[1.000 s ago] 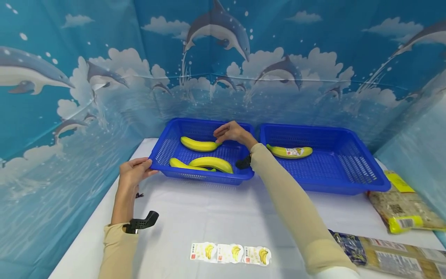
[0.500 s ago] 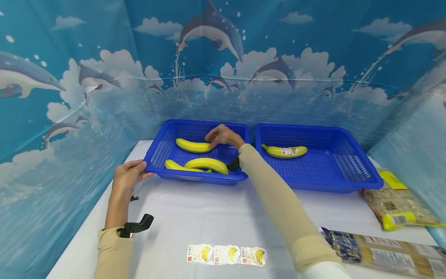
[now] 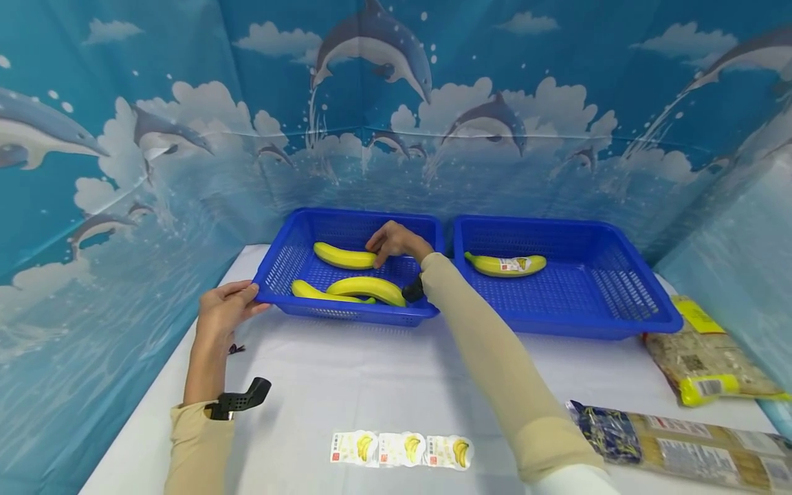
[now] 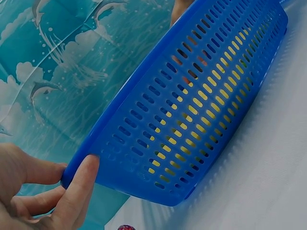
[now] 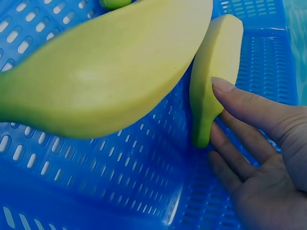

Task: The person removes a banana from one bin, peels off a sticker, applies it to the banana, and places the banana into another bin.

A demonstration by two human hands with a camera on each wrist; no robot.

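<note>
Perhaps a slip: the pinch sits at one end only

In the head view, the far banana [image 3: 342, 257] lies inside the left basket [image 3: 346, 313], toward its back wall. The right-hand grip [image 3: 398, 242] reaches its nearer end. The wrist camera [image 3: 413, 289] sits right beside one of two front bananas [image 3: 366, 289]; a low sweep might knock that one, though whether they touch cannot be told.

In the left wrist view, the left-hand grip [image 4: 45, 187] is nearly closed, thumb and finger pinching the basket's rim at one corner. A tug there could tilt or drag the basket across the counter [image 4: 273, 158].

In the right wrist view, the right-hand grip is partly closed: the thumb presses near the stem, fingers behind. Because that end tapers and looks smooth, the banana could slide free or pivot, its far end dropping.
</note>
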